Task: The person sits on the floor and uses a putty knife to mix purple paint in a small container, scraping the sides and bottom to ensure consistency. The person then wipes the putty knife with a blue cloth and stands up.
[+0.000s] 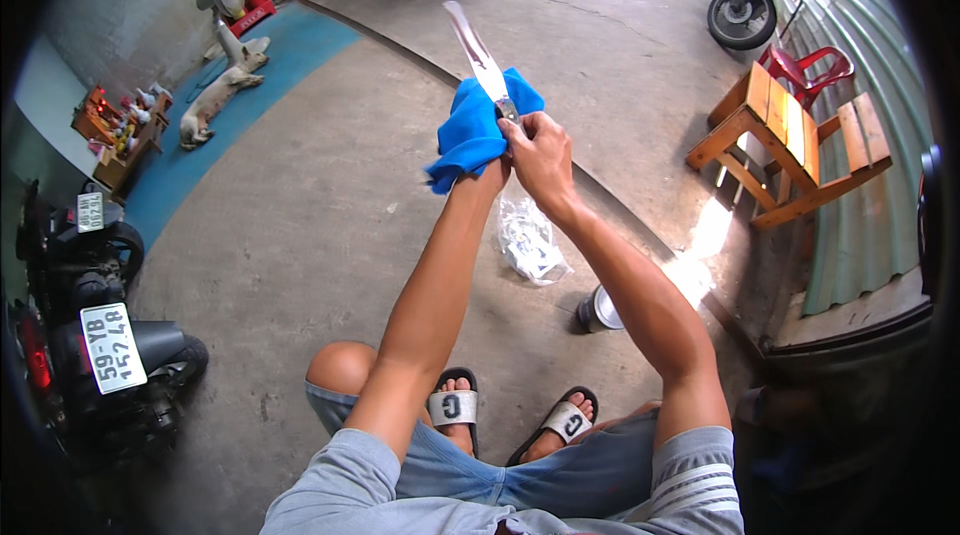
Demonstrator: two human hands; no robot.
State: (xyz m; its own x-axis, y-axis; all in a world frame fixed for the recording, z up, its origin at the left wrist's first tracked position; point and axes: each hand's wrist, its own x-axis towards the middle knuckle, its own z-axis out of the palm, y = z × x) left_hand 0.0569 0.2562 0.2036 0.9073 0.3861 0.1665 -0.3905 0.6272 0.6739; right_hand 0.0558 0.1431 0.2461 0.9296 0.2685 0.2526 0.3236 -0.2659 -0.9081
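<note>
A long knife (480, 57) points up and away from me, its shiny blade bare toward the tip. My right hand (542, 160) is closed around its dark handle, thumb pressed along it. Behind the lower blade bunches a bright blue cloth (466, 127), folded and hanging loosely. My left hand (490, 178) holds this cloth from below; most of its fingers are hidden by the fabric and the right hand. Both hands are close together, arms stretched out over the floor.
Below my hands, a clear plastic bag (530, 243) and a dark can with a pale top (603, 309) stand on concrete. Parked motorbikes (150, 350) are at left; a wooden bench table (785, 130) is at right. A dog (215, 105) lies on blue flooring.
</note>
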